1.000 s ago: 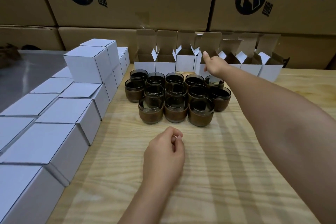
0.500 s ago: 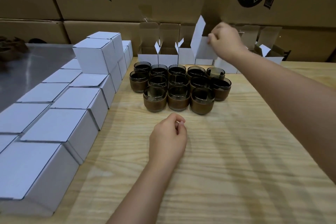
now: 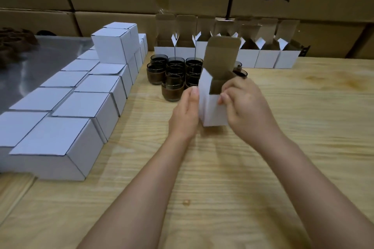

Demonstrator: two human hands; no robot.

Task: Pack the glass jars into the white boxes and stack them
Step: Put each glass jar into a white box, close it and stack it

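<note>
Left hand (image 3: 185,116) flat, fingers straight against box (image 3: 210,111) side; right hand (image 3: 245,105) pinches its open rim, lid up, jars (image 3: 175,73) just behind.

Both my bare forearms reach forward and draw together ahead of me. My left hand (image 3: 185,115) stands on edge, its fingers straight and pressed flat against the left side of the box (image 3: 212,111). My right hand (image 3: 245,107) is curled, its fingers (image 3: 222,99) pinching the box's near top rim
</note>
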